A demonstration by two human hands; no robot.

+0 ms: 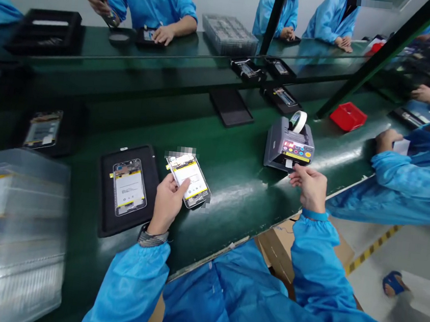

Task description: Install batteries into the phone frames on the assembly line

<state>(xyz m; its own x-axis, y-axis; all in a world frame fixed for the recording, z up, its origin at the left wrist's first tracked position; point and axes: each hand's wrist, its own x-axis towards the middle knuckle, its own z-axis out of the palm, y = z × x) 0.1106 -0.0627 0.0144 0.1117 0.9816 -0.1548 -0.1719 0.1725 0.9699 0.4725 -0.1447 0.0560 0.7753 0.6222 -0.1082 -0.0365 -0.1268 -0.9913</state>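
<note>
My left hand grips a phone with its back off, thumb across the white battery, tilted just above the green bench. At the tape dispenser, my right hand has thumb and fingers pinched together in front of the outlet. A short white tape end sticks out right beside those fingertips; whether they hold it is hidden. Left of my left hand, a second opened phone lies in a black tray.
A clear plastic tray stack stands at the near left. Farther back lie a bare black tray, several trays with opened phones, and a red bin. A green post slants up at right. Co-workers in blue sit opposite and to the right.
</note>
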